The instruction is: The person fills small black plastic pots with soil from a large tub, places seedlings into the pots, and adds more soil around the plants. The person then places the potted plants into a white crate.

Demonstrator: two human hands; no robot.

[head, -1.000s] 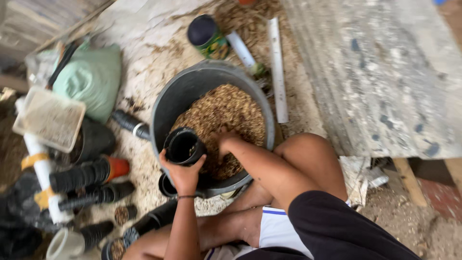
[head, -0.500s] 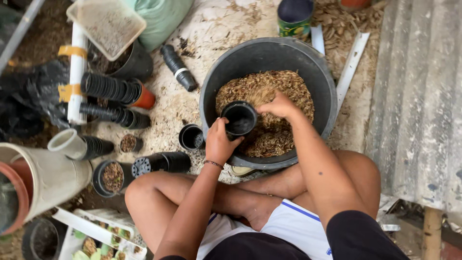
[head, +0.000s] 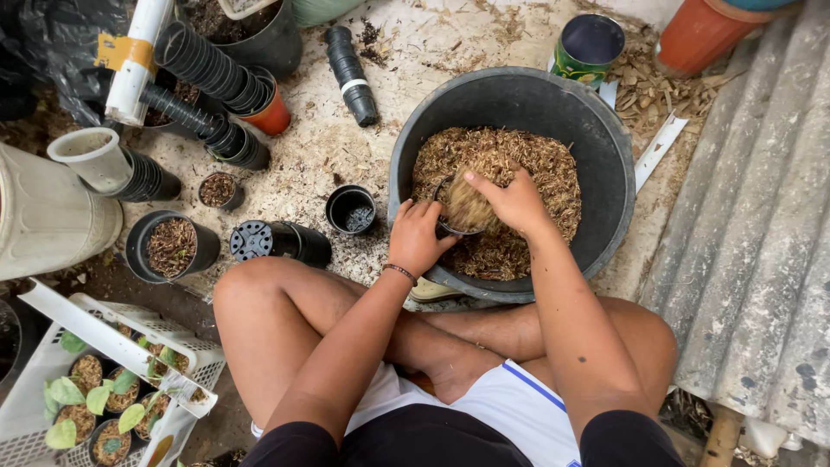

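A large black tub [head: 605, 138] holds brown shredded husk [head: 519, 156]. My left hand [head: 418, 235] grips a small black nursery pot [head: 450, 227] tilted inside the tub, over its near rim. My right hand [head: 512, 201] is cupped over the pot's mouth, pressing a handful of husk into it. Most of the pot is hidden by both hands and the husk.
An empty small black pot [head: 350, 209] stands left of the tub, with a lying stack of pots [head: 281, 242] and a filled pot [head: 170, 246] beyond. More pot stacks [head: 207, 73] lie farther back. A white crate of seedlings [head: 104, 380] sits lower left; corrugated sheeting [head: 761, 242] runs along the right.
The view shifted left. The pot, held empty above the husk, now sits in the husk, and my right hand has moved onto its mouth with a handful of husk.
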